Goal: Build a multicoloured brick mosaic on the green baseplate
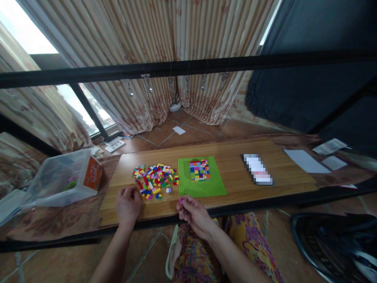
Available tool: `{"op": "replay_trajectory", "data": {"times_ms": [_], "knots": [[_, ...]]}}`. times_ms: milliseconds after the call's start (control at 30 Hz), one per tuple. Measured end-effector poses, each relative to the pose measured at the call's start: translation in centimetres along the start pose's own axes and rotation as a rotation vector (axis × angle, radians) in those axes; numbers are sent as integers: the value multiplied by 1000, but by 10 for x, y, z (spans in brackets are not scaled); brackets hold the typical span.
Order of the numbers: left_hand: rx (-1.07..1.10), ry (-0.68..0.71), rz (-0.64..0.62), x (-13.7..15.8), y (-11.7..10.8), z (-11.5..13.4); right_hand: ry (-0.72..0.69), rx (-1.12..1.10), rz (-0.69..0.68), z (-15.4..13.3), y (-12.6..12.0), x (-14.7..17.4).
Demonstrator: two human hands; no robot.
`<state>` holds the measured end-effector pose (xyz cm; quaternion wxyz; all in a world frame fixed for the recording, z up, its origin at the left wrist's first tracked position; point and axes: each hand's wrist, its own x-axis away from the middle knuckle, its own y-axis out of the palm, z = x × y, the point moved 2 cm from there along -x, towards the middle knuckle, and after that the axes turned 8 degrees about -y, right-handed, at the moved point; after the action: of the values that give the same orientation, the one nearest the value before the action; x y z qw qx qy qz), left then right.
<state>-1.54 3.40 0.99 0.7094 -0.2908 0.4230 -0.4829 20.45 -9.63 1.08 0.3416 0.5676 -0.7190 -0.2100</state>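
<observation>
"Toy bricks (156, 179) in a bright, loose pile, spread over the wooden board (235, 149), just left of the green baseplate (203, 190)!"

"And what's the right hand (193, 214) up to?"

"Pinching! Thumb and fingertips close on a small pink brick (180, 201), held up by the baseplate's near edge."

"Over to the left hand (129, 205)?"

"Fingers curled inward, down at the pile's near left side. Whether a brick hides in there, I cannot tell!"

"Anything built?"

"Oh yes, a many-coloured patch of bricks (199, 169) sits on the baseplate, toward its far side."

"And the edges of the scene?"

"Clear plastic bin (59, 186) with an orange label out left, a pixelated rectangular object (257, 169) on the board to the right!"
</observation>
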Motion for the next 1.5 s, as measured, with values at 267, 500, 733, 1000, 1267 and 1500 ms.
{"op": "replay_trajectory", "data": {"times_ms": [267, 500, 733, 1000, 1267, 1500], "knots": [[28, 0, -5, 0, -1, 2, 34, -88, 32, -6, -2, 0], [60, -9, -17, 1, -4, 4, 61, -87, 10, -2, -2, 2], [59, -3, -23, 1, -4, 5, 87, -27, 27, -5, -1, 3], [66, 5, -13, 2, -3, 4, -30, 125, -7, -7, 2, 3], [63, 13, -6, 3, -2, 3, -269, 422, 111, -35, -12, -3], [64, 8, -5, 4, -2, 5, -463, 612, 357, -70, -45, -11]]}}
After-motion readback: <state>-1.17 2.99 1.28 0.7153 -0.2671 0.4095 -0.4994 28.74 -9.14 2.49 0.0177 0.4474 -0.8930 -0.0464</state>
